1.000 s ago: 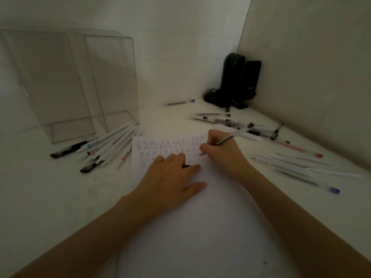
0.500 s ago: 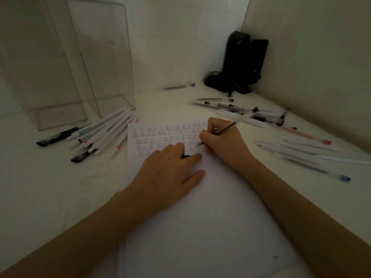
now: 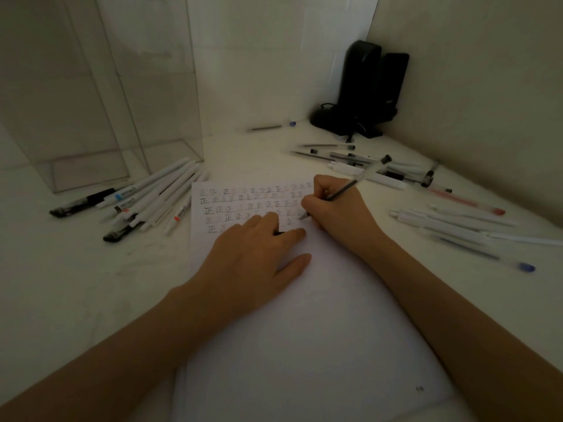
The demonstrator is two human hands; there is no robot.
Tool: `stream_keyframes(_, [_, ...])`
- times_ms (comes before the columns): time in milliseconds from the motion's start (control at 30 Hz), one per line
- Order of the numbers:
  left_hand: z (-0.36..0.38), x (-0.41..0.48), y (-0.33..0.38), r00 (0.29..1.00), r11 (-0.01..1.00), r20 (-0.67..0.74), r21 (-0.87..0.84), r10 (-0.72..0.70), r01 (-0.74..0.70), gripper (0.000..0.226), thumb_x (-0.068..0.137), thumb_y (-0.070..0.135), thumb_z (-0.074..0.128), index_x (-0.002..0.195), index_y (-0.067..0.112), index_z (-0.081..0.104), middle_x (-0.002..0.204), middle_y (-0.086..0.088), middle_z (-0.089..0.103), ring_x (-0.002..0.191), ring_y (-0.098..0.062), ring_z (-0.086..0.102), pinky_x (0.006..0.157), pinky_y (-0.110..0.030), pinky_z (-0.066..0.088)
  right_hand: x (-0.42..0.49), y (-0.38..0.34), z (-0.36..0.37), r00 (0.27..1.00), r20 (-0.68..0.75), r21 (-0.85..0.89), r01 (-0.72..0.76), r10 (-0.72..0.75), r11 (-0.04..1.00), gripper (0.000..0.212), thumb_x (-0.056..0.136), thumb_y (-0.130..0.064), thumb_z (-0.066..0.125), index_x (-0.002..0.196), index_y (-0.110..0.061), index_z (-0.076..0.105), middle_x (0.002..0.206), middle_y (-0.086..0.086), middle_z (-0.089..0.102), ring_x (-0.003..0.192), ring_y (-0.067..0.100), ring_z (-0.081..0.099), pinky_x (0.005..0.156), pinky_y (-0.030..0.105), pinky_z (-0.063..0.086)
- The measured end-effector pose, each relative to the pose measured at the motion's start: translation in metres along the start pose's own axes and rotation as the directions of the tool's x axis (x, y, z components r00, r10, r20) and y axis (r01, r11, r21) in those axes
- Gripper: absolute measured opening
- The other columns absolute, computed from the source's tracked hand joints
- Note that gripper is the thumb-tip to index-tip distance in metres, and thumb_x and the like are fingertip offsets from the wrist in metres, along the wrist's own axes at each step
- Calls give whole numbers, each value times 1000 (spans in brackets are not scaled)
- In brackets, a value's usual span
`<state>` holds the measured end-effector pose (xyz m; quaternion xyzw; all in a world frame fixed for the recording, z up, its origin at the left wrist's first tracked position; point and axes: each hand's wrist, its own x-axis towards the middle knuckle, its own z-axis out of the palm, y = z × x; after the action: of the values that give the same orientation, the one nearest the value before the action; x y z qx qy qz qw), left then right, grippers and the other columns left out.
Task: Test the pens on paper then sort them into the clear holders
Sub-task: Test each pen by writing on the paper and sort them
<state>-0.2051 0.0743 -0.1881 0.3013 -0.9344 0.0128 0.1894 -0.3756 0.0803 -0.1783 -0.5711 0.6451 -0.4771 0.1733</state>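
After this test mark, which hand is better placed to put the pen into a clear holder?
Probably the right hand: it already grips the pen. The left hand lies flat on the paper, nearer the holders, but taking the pen would need a handover.

White paper [image 3: 304, 330] carries rows of grey and reddish marks [image 3: 253, 205] at centre. Left-frame pens [image 3: 158, 193] are white, some black. Right of frame: a red pen [image 3: 469, 202], a blue-capped pen [image 3: 487, 257]. Black speakers [image 3: 371, 83] upper right.
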Motion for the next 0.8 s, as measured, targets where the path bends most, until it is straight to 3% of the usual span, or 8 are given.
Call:
stream_keyframes(233, [3, -1, -1, 999, 1000, -34, -26, 16, -17, 54, 85, 57, 25, 115, 28, 60, 76, 8, 34, 63, -9, 35, 51, -11, 11, 0, 1, 0, 1000, -13, 16, -5, 5, 1000, 28, 76, 0, 58, 58, -10, 39, 54, 10, 38, 44, 3, 35, 45, 14, 33])
stream_keyframes(333, [3, 0, -1, 999, 1000, -44, -21, 20, -21, 52, 85, 55, 28, 112, 27, 62, 74, 7, 37, 62, -8, 34, 46, -17, 15, 1, 2, 0, 1000, -20, 12, 1, -1, 1000, 28, 77, -1, 57, 58, -10, 38, 55, 9, 36, 47, 4, 35, 45, 12, 33])
stream_keyframes(467, [5, 0, -2, 999, 998, -44, -49, 24, -26, 54, 85, 56, 26, 114, 27, 61, 75, 7, 37, 62, -9, 36, 49, -21, 21, -1, 0, -1, 1000, 4, 33, 3, -3, 999, 20, 78, 1, 58, 63, 2, 45, 53, 8, 41, 41, 0, 41, 45, 11, 33])
stream_keyframes(600, [6, 1, -2, 998, 998, -48, -47, 28, -30, 51, 85, 55, 29, 112, 27, 63, 74, 9, 34, 61, -8, 34, 47, -14, 14, -1, 1, 0, 1000, 12, 21, 4, -4, 1000, 27, 76, -1, 59, 58, -8, 41, 52, 4, 37, 42, 1, 37, 46, 16, 33])
stream_keyframes(733, [6, 0, -2, 997, 998, -61, -45, 45, -47, 49, 85, 54, 31, 109, 26, 64, 72, 7, 38, 59, -8, 36, 47, -21, 26, -2, -2, -1, 999, 32, 38, 3, -4, 999, 29, 77, 1, 58, 57, -9, 40, 49, 2, 38, 39, -1, 43, 43, 11, 32])
stream_keyframes(800, [6, -1, -3, 996, 998, -69, -30, 50, -52, 48, 85, 54, 31, 109, 27, 63, 72, 7, 39, 60, -8, 36, 45, -18, 21, -2, -2, 1, 999, 31, 29, 24, -25, 999, 32, 77, 2, 56, 57, -12, 36, 51, 0, 33, 42, 0, 39, 46, 12, 32])
